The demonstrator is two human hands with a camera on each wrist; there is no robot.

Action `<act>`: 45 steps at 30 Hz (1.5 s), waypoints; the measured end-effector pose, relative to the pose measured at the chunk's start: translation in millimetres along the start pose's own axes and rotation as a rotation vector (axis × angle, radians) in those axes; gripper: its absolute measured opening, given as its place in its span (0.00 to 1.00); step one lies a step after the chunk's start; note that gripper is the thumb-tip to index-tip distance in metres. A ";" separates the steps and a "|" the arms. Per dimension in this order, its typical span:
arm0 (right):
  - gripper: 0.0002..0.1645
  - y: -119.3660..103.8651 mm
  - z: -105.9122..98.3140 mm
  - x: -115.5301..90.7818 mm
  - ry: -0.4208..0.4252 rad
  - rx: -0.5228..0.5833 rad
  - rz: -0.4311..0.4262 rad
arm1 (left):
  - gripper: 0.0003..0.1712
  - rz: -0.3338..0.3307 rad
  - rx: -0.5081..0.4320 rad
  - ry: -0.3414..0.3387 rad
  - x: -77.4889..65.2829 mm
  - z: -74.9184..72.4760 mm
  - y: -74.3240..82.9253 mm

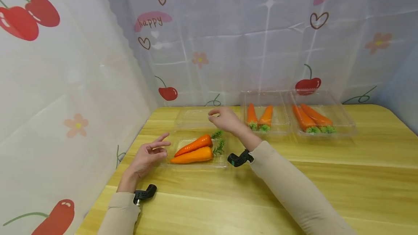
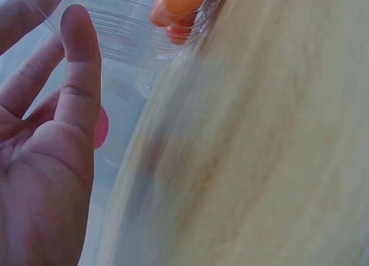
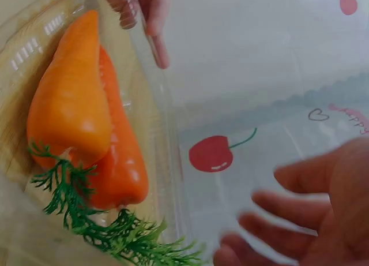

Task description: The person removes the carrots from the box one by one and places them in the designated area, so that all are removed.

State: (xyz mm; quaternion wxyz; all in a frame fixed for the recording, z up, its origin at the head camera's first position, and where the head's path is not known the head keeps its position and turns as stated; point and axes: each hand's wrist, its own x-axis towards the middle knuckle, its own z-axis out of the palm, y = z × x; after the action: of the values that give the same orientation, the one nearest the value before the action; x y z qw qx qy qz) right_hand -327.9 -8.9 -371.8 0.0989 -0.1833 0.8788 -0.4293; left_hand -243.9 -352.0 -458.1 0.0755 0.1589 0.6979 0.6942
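Observation:
A clear plastic box (image 1: 199,164) lies unfolded at the left of the table, its transparent lid (image 1: 192,119) laid back toward the curtain. Inside are two carrots, an orange one (image 1: 192,156) and a redder one (image 1: 195,145), with green leafy tops (image 3: 115,234) pointing right. My left hand (image 1: 148,157) is at the box's left edge, thumb and index finger pinching the thin plastic (image 2: 124,32) while other fingers stretch out. Above the lid, my right hand (image 1: 225,119) hovers with loosely bent fingers, apart and holding nothing in the right wrist view.
To the right, two more clear boxes (image 1: 282,130) (image 1: 351,128) stand near the curtain, each with two carrots inside. A white printed curtain (image 1: 228,57) borders the wooden table (image 1: 235,198) at the back and left.

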 end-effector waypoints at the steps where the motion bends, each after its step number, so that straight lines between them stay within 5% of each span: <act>1: 0.24 -1.2 0.2 -0.7 -0.041 0.005 -0.037 | 0.27 -0.003 0.000 -0.001 0.0 0.0 0.6; 6: 0.22 -3.7 4.7 0.3 -0.271 0.017 -0.180 | 0.25 -0.009 -0.006 -0.014 -0.9 -0.8 1.2; 9: 0.21 -2.8 9.6 4.1 -0.325 0.025 -0.211 | 0.26 -0.012 -0.010 -0.020 -1.4 -1.1 1.2; 22: 0.19 6.3 26.4 23.7 -0.389 0.089 -0.220 | 0.26 -0.022 -0.020 -0.028 0.2 -1.7 4.0; 36: 0.20 6.4 42.0 28.0 -0.442 0.000 -0.189 | 0.26 -0.020 -0.015 -0.021 -0.1 -1.8 -0.8; 45: 0.20 8.7 49.9 31.1 -0.444 -0.148 -0.203 | 0.26 -0.022 -0.014 -0.027 -0.1 -2.9 -1.7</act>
State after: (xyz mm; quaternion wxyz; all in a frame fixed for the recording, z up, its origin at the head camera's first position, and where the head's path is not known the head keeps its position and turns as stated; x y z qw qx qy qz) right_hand -341.8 -52.5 -409.6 0.2323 -0.3672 0.8415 -0.3209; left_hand -245.0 -354.8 -459.8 0.0937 0.1600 0.6937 0.6960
